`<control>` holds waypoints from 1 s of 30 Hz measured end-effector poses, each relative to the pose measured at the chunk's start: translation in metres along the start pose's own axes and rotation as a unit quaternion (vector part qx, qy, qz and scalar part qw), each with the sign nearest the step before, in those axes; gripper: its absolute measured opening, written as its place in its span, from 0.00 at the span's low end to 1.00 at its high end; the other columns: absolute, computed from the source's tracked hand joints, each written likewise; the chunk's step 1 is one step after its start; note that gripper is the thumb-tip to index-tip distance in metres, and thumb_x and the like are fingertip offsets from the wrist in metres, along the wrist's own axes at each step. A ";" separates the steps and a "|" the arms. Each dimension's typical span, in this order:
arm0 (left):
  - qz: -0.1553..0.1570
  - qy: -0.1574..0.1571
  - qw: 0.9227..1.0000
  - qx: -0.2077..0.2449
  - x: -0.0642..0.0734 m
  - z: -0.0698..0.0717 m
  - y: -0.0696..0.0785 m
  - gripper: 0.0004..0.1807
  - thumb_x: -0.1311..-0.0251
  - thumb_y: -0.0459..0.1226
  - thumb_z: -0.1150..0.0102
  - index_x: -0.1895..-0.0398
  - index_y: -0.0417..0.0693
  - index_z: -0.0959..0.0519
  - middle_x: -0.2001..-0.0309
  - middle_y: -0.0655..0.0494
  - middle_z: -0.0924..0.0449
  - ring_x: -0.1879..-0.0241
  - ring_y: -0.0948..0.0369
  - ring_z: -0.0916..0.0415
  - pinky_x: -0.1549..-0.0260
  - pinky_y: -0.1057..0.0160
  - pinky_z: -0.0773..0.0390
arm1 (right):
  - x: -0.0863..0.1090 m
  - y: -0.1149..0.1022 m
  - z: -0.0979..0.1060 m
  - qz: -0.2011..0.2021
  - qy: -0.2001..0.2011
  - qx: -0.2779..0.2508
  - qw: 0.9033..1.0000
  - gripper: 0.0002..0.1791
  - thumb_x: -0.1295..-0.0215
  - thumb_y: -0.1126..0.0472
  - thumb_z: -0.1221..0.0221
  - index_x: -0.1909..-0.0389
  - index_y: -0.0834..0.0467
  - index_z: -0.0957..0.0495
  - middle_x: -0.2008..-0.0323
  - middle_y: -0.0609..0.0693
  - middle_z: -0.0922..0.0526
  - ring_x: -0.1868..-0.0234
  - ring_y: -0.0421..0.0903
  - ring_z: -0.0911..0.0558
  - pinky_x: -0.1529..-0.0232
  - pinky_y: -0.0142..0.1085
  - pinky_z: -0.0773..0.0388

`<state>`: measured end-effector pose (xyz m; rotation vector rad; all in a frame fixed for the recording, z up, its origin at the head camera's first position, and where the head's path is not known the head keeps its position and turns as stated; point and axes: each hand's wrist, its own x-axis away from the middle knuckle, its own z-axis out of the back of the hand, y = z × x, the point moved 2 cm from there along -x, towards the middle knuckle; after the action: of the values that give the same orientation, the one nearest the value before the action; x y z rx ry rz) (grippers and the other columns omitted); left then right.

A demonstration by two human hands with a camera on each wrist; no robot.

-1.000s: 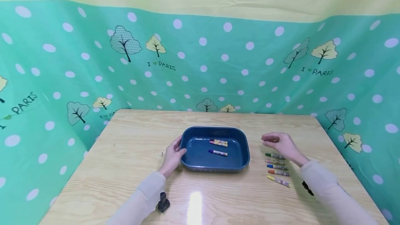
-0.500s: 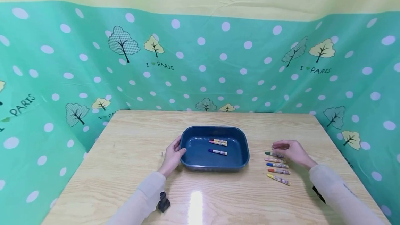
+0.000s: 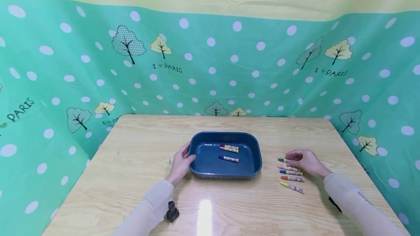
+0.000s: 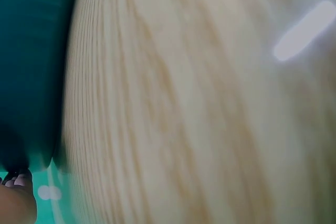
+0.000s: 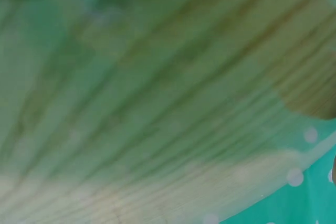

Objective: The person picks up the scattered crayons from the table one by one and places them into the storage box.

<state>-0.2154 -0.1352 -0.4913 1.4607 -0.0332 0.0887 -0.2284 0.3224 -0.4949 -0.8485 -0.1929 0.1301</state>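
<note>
A dark blue rectangular tray [image 3: 226, 174] rests on the table, with a dark red crayon [image 3: 226, 146], a pink crayon [image 3: 229, 149] and a purple crayon [image 3: 228, 158] inside. My left hand [image 3: 179, 164] grips the tray's left side, thumb over the rim and fingers outside. To the right, my right hand [image 3: 306, 161] pinches a green crayon [image 3: 282, 160] that lies on the table; the fingers cover its far end. Below it, side by side, lie a light pink crayon [image 3: 288, 168], a blue crayon [image 3: 290, 172], an orange crayon [image 3: 292, 179] and a yellow crayon [image 3: 292, 187].
The wooden table [image 3: 137, 192] has a polka-dot curtain [image 3: 226, 65] behind and at both sides. A small black device [image 3: 172, 212] is by the left sleeve. A tiny pale bit [image 3: 170, 161] lies left of the left hand.
My right hand has moved right and down from beside the tray to the green crayon, and its fingers have closed on it. My left hand stays on the tray.
</note>
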 end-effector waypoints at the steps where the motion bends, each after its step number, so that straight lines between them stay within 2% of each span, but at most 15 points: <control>1: 0.000 0.000 1.000 0.000 0.000 0.000 0.001 0.32 0.42 0.26 0.52 0.32 0.42 0.43 0.32 0.40 0.44 0.34 0.47 0.44 0.38 0.54 0.36 | 0.000 0.000 0.000 0.002 0.001 0.004 1.000 0.21 0.48 0.59 0.35 0.55 0.65 0.22 0.60 0.56 0.16 0.64 0.38 0.19 0.65 0.26 0.21; 13: -0.004 0.005 1.000 -0.002 0.000 0.001 -0.001 0.32 0.43 0.25 0.51 0.33 0.41 0.42 0.33 0.39 0.42 0.35 0.47 0.42 0.40 0.53 0.34 | 0.002 -0.006 -0.005 -0.021 0.021 0.019 0.999 0.14 0.48 0.60 0.35 0.60 0.62 0.18 0.65 0.53 0.16 0.66 0.38 0.20 0.66 0.26 0.22; 21: -0.003 0.007 1.000 -0.002 0.001 0.000 -0.002 0.32 0.43 0.24 0.52 0.33 0.41 0.43 0.33 0.39 0.43 0.34 0.46 0.43 0.39 0.53 0.35 | -0.002 -0.012 0.000 -0.029 0.015 0.011 0.999 0.16 0.47 0.60 0.36 0.58 0.63 0.19 0.63 0.54 0.16 0.64 0.41 0.20 0.66 0.27 0.21; 26: -0.005 0.005 1.000 -0.003 0.002 -0.002 0.000 0.32 0.43 0.24 0.52 0.32 0.40 0.43 0.33 0.39 0.44 0.34 0.46 0.43 0.39 0.53 0.35 | -0.005 -0.022 0.007 -0.030 0.030 0.014 0.999 0.17 0.47 0.55 0.36 0.57 0.59 0.19 0.60 0.53 0.17 0.61 0.42 0.20 0.62 0.29 0.21; 30: -0.006 0.008 1.000 -0.005 0.001 -0.002 0.001 0.32 0.43 0.24 0.52 0.33 0.40 0.43 0.33 0.39 0.44 0.34 0.46 0.43 0.39 0.52 0.35 | -0.008 -0.036 0.008 -0.015 0.044 0.018 0.999 0.17 0.46 0.54 0.37 0.56 0.57 0.19 0.58 0.54 0.17 0.59 0.44 0.20 0.60 0.31 0.20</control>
<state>-0.2143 -0.1325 -0.4902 1.4506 -0.0106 0.0904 -0.2368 0.3030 -0.4633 -0.8132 -0.1196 0.0673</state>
